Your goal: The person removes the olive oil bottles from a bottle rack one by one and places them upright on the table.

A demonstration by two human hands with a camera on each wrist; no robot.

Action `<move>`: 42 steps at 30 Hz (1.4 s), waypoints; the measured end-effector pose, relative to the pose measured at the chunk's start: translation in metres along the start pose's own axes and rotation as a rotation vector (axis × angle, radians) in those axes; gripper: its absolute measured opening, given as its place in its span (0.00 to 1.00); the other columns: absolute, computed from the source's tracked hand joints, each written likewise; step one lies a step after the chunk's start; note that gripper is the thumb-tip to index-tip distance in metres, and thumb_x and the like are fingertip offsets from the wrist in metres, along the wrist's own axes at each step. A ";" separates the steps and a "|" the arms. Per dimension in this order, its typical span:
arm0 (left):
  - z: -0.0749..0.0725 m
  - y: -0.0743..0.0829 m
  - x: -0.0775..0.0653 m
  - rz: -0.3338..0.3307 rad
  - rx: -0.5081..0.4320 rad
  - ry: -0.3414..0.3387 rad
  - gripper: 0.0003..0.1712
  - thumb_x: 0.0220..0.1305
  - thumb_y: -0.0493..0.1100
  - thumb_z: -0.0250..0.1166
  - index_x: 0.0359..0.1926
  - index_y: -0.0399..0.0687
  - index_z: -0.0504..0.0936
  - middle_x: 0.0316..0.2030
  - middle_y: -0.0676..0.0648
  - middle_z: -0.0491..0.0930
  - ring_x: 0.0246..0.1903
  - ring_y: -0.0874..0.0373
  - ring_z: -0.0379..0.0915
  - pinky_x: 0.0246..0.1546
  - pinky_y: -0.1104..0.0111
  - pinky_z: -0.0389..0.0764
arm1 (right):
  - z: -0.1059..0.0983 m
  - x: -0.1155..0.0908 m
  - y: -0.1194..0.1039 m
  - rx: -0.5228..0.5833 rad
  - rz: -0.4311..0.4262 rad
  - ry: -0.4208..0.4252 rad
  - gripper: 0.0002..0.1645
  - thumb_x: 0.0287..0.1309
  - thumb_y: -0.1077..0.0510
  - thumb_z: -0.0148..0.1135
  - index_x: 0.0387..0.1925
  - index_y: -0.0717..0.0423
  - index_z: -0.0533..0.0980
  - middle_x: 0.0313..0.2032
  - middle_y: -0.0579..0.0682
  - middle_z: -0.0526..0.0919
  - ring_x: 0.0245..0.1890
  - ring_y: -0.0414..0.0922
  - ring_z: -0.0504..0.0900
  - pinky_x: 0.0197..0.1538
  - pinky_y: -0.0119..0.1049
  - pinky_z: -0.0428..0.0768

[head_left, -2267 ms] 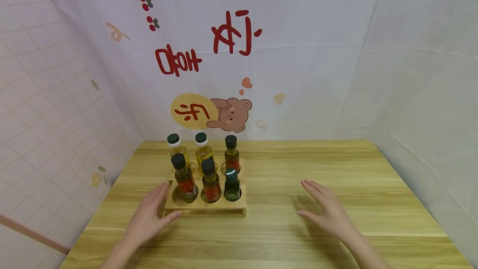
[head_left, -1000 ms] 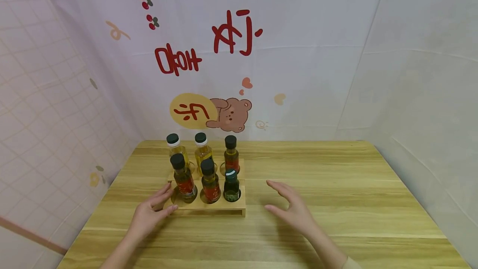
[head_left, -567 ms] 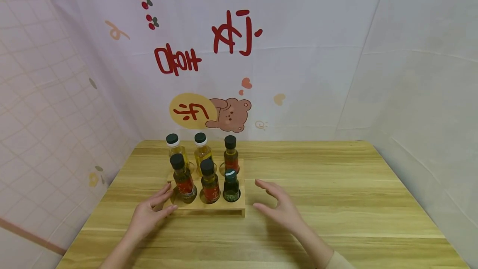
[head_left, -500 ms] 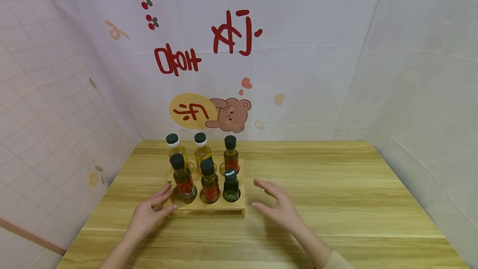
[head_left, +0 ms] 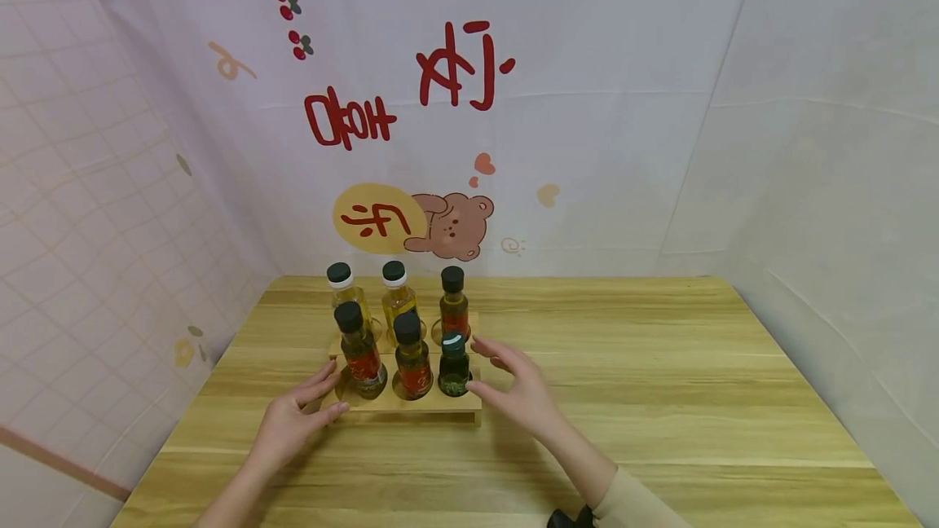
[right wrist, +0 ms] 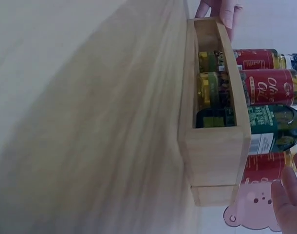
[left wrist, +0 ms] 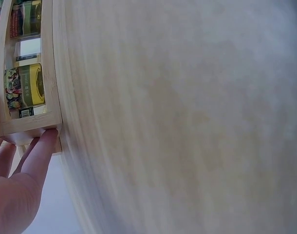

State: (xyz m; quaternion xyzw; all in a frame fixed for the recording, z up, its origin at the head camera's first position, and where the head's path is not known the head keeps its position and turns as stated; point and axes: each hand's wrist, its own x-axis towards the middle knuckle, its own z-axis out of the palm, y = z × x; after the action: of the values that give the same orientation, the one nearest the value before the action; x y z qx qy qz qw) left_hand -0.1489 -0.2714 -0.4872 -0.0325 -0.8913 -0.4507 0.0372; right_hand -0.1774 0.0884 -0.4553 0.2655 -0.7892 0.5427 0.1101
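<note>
- Nearest us, at the lower edge, we see a pale sleeve (head_left: 634, 505) and beside it part of a black object (head_left: 570, 519), too cut off for us to name.
- We judge the left hand's (head_left: 289, 418) part to be steadying: it holds the left end of the wooden rack (head_left: 440, 406), thumb at the front edge, fingers against the end face.
- We take the step in hand to be an approach to the green bottle (head_left: 455, 367), with the right hand (head_left: 521, 398) coming at it from the right. That hand is wide and holds nothing, thumb low, fingers higher and beyond; we cannot tell whether the thumb tip touches the glass.
- As we judge it, the next move calls for narrowing thumb and fingers evenly on the green bottle, without nudging its neighbour.
- The green bottle stands in the rack's front row, at the right; left of it we see two red-labelled bottles (head_left: 414, 369).
- Behind, on the back row, stand two yellow bottles (head_left: 400, 300) and a dark-capped bottle (head_left: 455, 306).
- Beyond the counter (head_left: 623, 324) hangs a printed cloth (head_left: 623, 137).
</note>
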 end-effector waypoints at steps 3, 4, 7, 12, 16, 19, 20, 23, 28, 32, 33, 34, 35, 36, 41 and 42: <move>0.000 0.000 0.000 -0.005 0.001 -0.002 0.35 0.59 0.51 0.74 0.64 0.41 0.77 0.70 0.49 0.65 0.69 0.41 0.58 0.62 0.46 0.67 | 0.004 0.007 -0.001 0.021 0.001 -0.003 0.37 0.52 0.67 0.74 0.64 0.65 0.73 0.56 0.60 0.80 0.57 0.57 0.77 0.57 0.58 0.75; 0.000 0.000 0.000 -0.007 0.001 -0.001 0.35 0.59 0.51 0.74 0.64 0.41 0.77 0.70 0.49 0.65 0.69 0.41 0.58 0.62 0.46 0.66 | 0.005 0.009 -0.001 0.026 0.001 -0.005 0.37 0.52 0.67 0.75 0.64 0.63 0.73 0.56 0.58 0.80 0.57 0.56 0.77 0.57 0.57 0.75; 0.000 0.001 0.001 -0.011 0.003 0.000 0.35 0.59 0.50 0.74 0.64 0.42 0.76 0.70 0.49 0.65 0.69 0.42 0.58 0.62 0.46 0.67 | 0.007 0.015 -0.001 0.034 0.014 -0.012 0.37 0.53 0.62 0.75 0.65 0.56 0.74 0.57 0.51 0.80 0.56 0.50 0.78 0.58 0.52 0.77; 0.000 0.002 0.000 -0.009 0.002 0.003 0.35 0.59 0.50 0.74 0.64 0.41 0.77 0.70 0.49 0.65 0.69 0.42 0.59 0.60 0.48 0.69 | 0.012 0.022 -0.003 0.040 0.025 -0.010 0.34 0.56 0.58 0.74 0.65 0.49 0.75 0.56 0.45 0.79 0.54 0.45 0.78 0.57 0.46 0.78; 0.000 0.003 0.000 -0.014 -0.008 0.003 0.35 0.59 0.50 0.74 0.64 0.41 0.77 0.70 0.49 0.65 0.69 0.43 0.59 0.61 0.48 0.68 | 0.014 0.025 -0.005 0.036 0.042 -0.004 0.31 0.57 0.59 0.73 0.62 0.50 0.76 0.54 0.45 0.80 0.51 0.44 0.79 0.55 0.46 0.79; 0.000 0.003 0.000 -0.018 -0.009 0.004 0.35 0.59 0.50 0.74 0.64 0.41 0.77 0.69 0.49 0.66 0.68 0.43 0.59 0.61 0.48 0.68 | 0.016 0.026 -0.005 0.044 0.050 0.002 0.29 0.57 0.60 0.73 0.61 0.50 0.77 0.53 0.46 0.80 0.50 0.45 0.79 0.54 0.50 0.79; 0.000 0.003 0.000 -0.019 -0.008 0.004 0.35 0.59 0.49 0.74 0.64 0.41 0.77 0.69 0.49 0.66 0.68 0.43 0.59 0.61 0.48 0.68 | 0.017 0.027 -0.004 0.048 0.050 0.006 0.29 0.57 0.61 0.73 0.60 0.50 0.78 0.53 0.46 0.80 0.50 0.45 0.79 0.54 0.51 0.79; -0.001 0.003 0.000 -0.017 -0.006 0.005 0.34 0.59 0.49 0.74 0.64 0.41 0.77 0.69 0.49 0.66 0.68 0.44 0.60 0.60 0.48 0.69 | 0.019 0.027 -0.003 0.051 0.047 0.024 0.28 0.56 0.62 0.73 0.59 0.50 0.79 0.52 0.47 0.81 0.48 0.47 0.80 0.53 0.52 0.80; -0.001 0.003 0.000 -0.012 -0.005 0.003 0.34 0.59 0.49 0.74 0.63 0.41 0.77 0.69 0.49 0.66 0.68 0.43 0.60 0.60 0.48 0.69 | 0.021 0.029 -0.007 0.033 0.077 0.047 0.28 0.54 0.66 0.73 0.57 0.52 0.79 0.48 0.47 0.82 0.46 0.47 0.81 0.51 0.50 0.81; -0.001 0.003 0.000 -0.009 -0.003 0.003 0.34 0.59 0.49 0.74 0.63 0.41 0.77 0.69 0.49 0.66 0.68 0.43 0.60 0.60 0.48 0.69 | 0.021 0.030 -0.021 0.046 0.086 0.047 0.26 0.54 0.71 0.71 0.56 0.61 0.78 0.47 0.55 0.82 0.45 0.53 0.81 0.50 0.57 0.80; -0.001 0.003 -0.001 -0.009 -0.003 0.003 0.34 0.59 0.49 0.74 0.63 0.41 0.77 0.69 0.49 0.66 0.68 0.43 0.60 0.60 0.48 0.69 | 0.019 0.030 -0.027 0.052 0.086 0.042 0.26 0.54 0.72 0.70 0.56 0.63 0.78 0.46 0.57 0.82 0.45 0.55 0.81 0.50 0.58 0.80; -0.001 0.003 -0.001 -0.009 -0.003 0.003 0.34 0.59 0.49 0.74 0.63 0.41 0.77 0.69 0.49 0.66 0.68 0.43 0.60 0.60 0.48 0.69 | 0.018 0.030 -0.032 0.054 0.087 0.038 0.25 0.54 0.72 0.70 0.55 0.65 0.78 0.47 0.59 0.82 0.45 0.56 0.81 0.50 0.58 0.79; -0.001 0.004 -0.001 -0.008 -0.004 0.002 0.34 0.59 0.49 0.74 0.63 0.41 0.77 0.69 0.49 0.66 0.68 0.43 0.61 0.60 0.48 0.69 | 0.017 0.030 -0.037 0.055 0.086 0.035 0.24 0.55 0.72 0.69 0.55 0.66 0.78 0.47 0.60 0.81 0.45 0.57 0.81 0.49 0.59 0.79; -0.001 0.004 -0.001 -0.006 -0.003 0.002 0.34 0.59 0.49 0.74 0.63 0.41 0.77 0.69 0.49 0.66 0.68 0.43 0.60 0.60 0.48 0.69 | 0.015 0.029 -0.041 0.053 0.084 0.034 0.24 0.55 0.73 0.69 0.55 0.67 0.78 0.47 0.60 0.82 0.45 0.57 0.81 0.49 0.58 0.80; -0.001 0.004 -0.001 0.000 0.003 -0.001 0.34 0.60 0.50 0.73 0.63 0.41 0.77 0.69 0.49 0.66 0.67 0.45 0.61 0.60 0.50 0.70 | 0.018 0.028 -0.031 0.036 0.074 0.058 0.24 0.53 0.72 0.71 0.54 0.62 0.79 0.47 0.56 0.83 0.44 0.53 0.81 0.47 0.50 0.82; -0.001 0.004 -0.001 0.000 0.006 0.000 0.34 0.59 0.50 0.73 0.63 0.41 0.77 0.69 0.49 0.66 0.67 0.45 0.62 0.60 0.52 0.71 | 0.019 0.027 -0.025 0.031 0.065 0.065 0.25 0.52 0.71 0.72 0.54 0.61 0.79 0.47 0.55 0.83 0.44 0.52 0.81 0.47 0.48 0.82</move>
State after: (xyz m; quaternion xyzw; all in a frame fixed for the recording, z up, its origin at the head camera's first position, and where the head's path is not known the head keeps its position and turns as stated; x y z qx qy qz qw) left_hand -0.1474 -0.2700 -0.4836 -0.0323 -0.8926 -0.4481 0.0374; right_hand -0.1841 0.0557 -0.4301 0.2236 -0.7849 0.5666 0.1136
